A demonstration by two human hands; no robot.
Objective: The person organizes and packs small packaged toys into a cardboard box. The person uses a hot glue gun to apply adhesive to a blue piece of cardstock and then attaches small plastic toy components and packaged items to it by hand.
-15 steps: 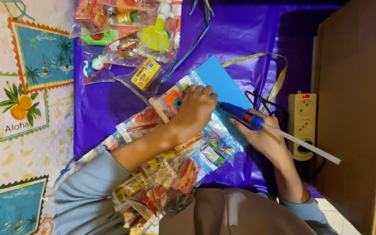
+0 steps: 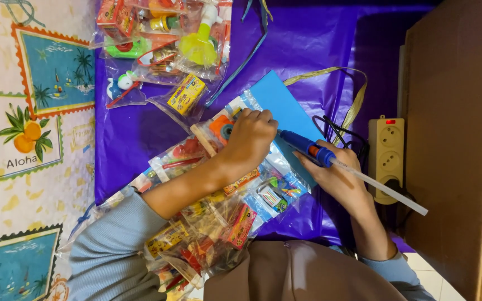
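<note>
The left hand (image 2: 252, 136) lies knuckles-up on a clear toy packet (image 2: 227, 131), fingers curled and pressing it down against the blue card (image 2: 277, 103) at its top end. The right hand (image 2: 336, 178) is clenched around a blue glue gun (image 2: 305, 147); the nozzle points toward the left hand, at the card's edge, and a white glue stick (image 2: 380, 187) projects from the rear. Card and packet lie on a purple sheet (image 2: 319, 44) covering the surface. More toy packets (image 2: 163, 39) lie at the sheet's far end; others (image 2: 207, 228) are stacked under the left forearm. A power strip (image 2: 387, 159) sits just beside the right hand, against a brown board (image 2: 453, 139).
</note>
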